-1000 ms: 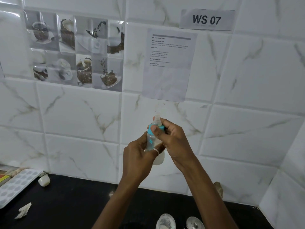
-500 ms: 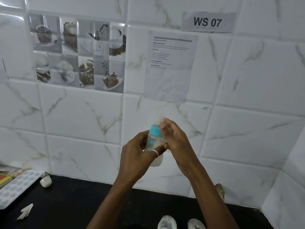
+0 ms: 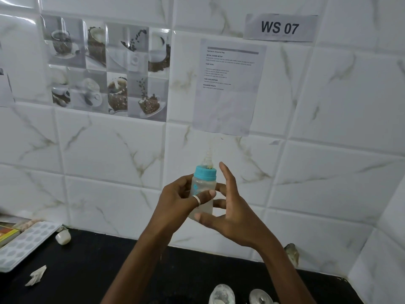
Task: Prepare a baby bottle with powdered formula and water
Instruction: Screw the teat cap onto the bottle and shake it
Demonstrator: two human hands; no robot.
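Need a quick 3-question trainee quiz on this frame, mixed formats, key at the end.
1. True or false: the clear plastic baby bottle with the teal screw collar stands on the black countertop.
2. Which hand grips the bottle? A) left hand B) right hand C) neither
3. Fill in: the sign on the tiled wall reads WS ____.

Key: 1 false, it is held up in the air. 2 A; the right hand is open beside it. 3 07.
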